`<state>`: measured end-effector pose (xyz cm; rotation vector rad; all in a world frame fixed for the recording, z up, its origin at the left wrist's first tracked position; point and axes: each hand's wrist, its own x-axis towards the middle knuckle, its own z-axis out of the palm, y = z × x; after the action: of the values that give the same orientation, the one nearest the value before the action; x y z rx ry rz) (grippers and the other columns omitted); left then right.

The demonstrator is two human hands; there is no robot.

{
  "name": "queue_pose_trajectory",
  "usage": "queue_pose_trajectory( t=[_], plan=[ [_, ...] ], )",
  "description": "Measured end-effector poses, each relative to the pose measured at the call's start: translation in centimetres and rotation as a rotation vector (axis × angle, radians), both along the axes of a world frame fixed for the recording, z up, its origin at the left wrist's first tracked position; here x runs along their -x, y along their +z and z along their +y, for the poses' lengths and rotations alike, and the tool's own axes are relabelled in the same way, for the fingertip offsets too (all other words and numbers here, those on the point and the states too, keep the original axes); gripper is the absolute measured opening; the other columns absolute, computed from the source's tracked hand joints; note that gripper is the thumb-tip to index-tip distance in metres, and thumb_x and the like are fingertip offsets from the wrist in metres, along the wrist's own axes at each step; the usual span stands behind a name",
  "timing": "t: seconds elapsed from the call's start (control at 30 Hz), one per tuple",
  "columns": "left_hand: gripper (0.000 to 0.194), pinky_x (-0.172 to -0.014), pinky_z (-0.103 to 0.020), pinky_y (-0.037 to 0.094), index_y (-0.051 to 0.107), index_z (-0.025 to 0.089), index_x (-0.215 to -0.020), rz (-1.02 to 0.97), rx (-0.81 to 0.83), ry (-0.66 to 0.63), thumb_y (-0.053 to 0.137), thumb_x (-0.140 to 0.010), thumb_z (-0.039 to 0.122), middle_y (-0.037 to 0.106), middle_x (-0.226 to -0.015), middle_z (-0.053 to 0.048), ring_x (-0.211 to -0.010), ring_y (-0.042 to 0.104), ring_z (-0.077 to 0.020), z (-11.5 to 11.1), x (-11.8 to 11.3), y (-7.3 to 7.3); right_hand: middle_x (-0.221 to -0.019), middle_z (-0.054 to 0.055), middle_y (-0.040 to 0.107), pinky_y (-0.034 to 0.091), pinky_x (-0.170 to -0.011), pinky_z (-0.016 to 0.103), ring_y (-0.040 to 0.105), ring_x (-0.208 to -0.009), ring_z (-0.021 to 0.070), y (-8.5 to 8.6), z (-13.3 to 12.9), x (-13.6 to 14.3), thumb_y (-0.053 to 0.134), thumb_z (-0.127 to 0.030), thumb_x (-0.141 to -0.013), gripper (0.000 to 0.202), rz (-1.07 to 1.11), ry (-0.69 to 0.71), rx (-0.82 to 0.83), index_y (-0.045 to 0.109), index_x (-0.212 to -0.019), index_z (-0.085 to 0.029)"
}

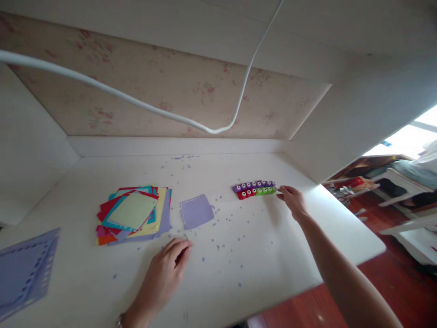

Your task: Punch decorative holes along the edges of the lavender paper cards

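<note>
My right hand (292, 200) is at the right end of two rows of small pieces with round white eyes. The back row is purple (254, 185); the front row is part red (246, 193) and part green (264, 191). Its fingers are closed in a pinch beside the last green piece; what they hold is too small to make out. My left hand (167, 264) lies on the table with its fingers curled in, nothing visible in them. Just beyond it is a purple paper square (197, 212) with small holes along its edges.
A stack of coloured paper sheets (133, 212) lies left of the purple square. More purple punched sheets (23, 269) are at the far left. Purple paper bits are scattered over the white table (252, 291). A white cable (143, 105) hangs across the front.
</note>
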<state>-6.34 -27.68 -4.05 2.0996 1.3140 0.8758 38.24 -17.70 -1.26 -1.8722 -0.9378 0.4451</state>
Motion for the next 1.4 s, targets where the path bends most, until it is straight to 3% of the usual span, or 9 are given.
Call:
queue_pose_trajectory(
  t=[0.3, 0.43, 0.57, 0.83, 0.93, 1.07, 1.17, 1.3, 1.4],
  plan=[
    [0.018, -0.078, -0.029, 0.051, 0.063, 0.022, -0.099, -0.038, 0.08, 0.0, 0.046, -0.093, 0.019, 0.066, -0.093, -0.003, -0.084, 0.063, -0.0155, -0.3, -0.4, 1.2, -0.065, 0.005, 0.066, 0.036, -0.041, 0.023, 0.048, -0.046, 0.0125, 0.6, -4.0, 5.8, 0.059, -0.053, -0.077, 0.044, -0.135, 0.139, 0.056, 0.071, -0.094, -0.015],
    [0.019, -0.079, -0.03, 0.05, 0.063, 0.021, -0.097, -0.05, 0.083, -0.004, 0.046, -0.093, 0.017, 0.066, -0.093, -0.003, -0.083, 0.062, -0.0157, -0.4, -0.3, 1.4, -0.054, -0.001, 0.057, 0.036, -0.045, 0.023, 0.047, -0.048, 0.0135, 0.7, -5.9, 9.5, 0.058, -0.056, -0.078, 0.045, -0.171, 0.244, 0.122, 0.072, -0.097, -0.018],
    [0.02, -0.08, -0.031, 0.05, 0.064, 0.021, -0.098, -0.059, 0.063, -0.013, 0.045, -0.093, 0.018, 0.066, -0.093, -0.004, -0.085, 0.062, -0.0162, -0.4, -0.2, 1.4, -0.059, 0.0, 0.061, 0.038, -0.049, 0.025, 0.05, -0.052, 0.0149, 0.3, -7.1, 12.6, 0.057, -0.058, -0.078, 0.045, -0.166, 0.326, 0.122, 0.073, -0.095, -0.02],
    [0.021, -0.079, -0.03, 0.051, 0.066, 0.02, -0.095, -0.077, 0.025, -0.02, 0.046, -0.093, 0.018, 0.067, -0.091, -0.004, -0.082, 0.062, -0.0158, -0.5, -0.1, 1.6, -0.052, -0.004, 0.045, 0.027, -0.041, 0.022, 0.038, -0.046, 0.0103, 0.9, -7.0, 17.6, 0.06, -0.054, -0.081, 0.042, 0.182, 0.425, -0.012, 0.069, -0.097, -0.016],
    [0.02, -0.078, -0.029, 0.05, 0.066, 0.021, -0.095, -0.064, 0.044, -0.015, 0.046, -0.092, 0.017, 0.066, -0.09, -0.003, -0.082, 0.062, -0.015, -0.6, -0.2, 1.8, -0.059, -0.003, 0.053, 0.034, -0.043, 0.02, 0.042, -0.047, 0.0084, 2.2, -7.4, 19.1, 0.061, -0.049, -0.083, 0.038, 0.367, 0.845, 0.11, 0.067, -0.102, -0.017],
    [0.02, -0.079, -0.028, 0.049, 0.065, 0.021, -0.095, -0.038, 0.031, -0.01, 0.046, -0.091, 0.014, 0.066, -0.092, -0.003, -0.085, 0.062, -0.0155, -0.7, -0.2, 1.6, -0.095, 0.008, 0.069, 0.051, -0.069, 0.027, 0.064, -0.075, 0.0137, 4.0, -9.0, 19.8, 0.063, -0.046, -0.082, 0.039, 0.584, 1.548, 0.601, 0.069, -0.108, -0.017],
    [0.021, -0.077, -0.028, 0.049, 0.065, 0.021, -0.094, -0.039, 0.023, -0.014, 0.046, -0.091, 0.014, 0.065, -0.091, -0.003, -0.083, 0.061, -0.0155, -0.6, -0.2, 1.4, -0.11, 0.012, 0.068, 0.051, -0.085, 0.031, 0.066, -0.098, 0.0196, 4.4, -9.8, 19.4, 0.065, -0.047, -0.081, 0.045, 0.69, 1.787, 0.888, 0.068, -0.113, -0.017],
    [0.021, -0.075, -0.028, 0.049, 0.065, 0.021, -0.095, -0.045, 0.032, -0.023, 0.045, -0.092, 0.015, 0.065, -0.09, -0.004, -0.081, 0.062, -0.0159, -0.5, -0.3, 1.5, -0.107, 0.011, 0.071, 0.052, -0.087, 0.034, 0.066, -0.1, 0.022, 3.0, -8.8, 18.8, 0.067, -0.046, -0.079, 0.043, 0.617, 1.686, 0.818, 0.07, -0.111, -0.018],
    [0.02, -0.077, -0.028, 0.049, 0.065, 0.021, -0.094, -0.053, 0.04, -0.022, 0.046, -0.092, 0.016, 0.066, -0.089, -0.004, -0.081, 0.062, -0.0162, -0.5, -0.5, 1.8, -0.109, 0.009, 0.07, 0.049, -0.092, 0.037, 0.065, -0.103, 0.0219, 1.4, -6.7, 18.5, 0.064, -0.046, -0.082, 0.035, 0.445, 1.274, 0.409, 0.071, -0.107, -0.022]
  ],
)
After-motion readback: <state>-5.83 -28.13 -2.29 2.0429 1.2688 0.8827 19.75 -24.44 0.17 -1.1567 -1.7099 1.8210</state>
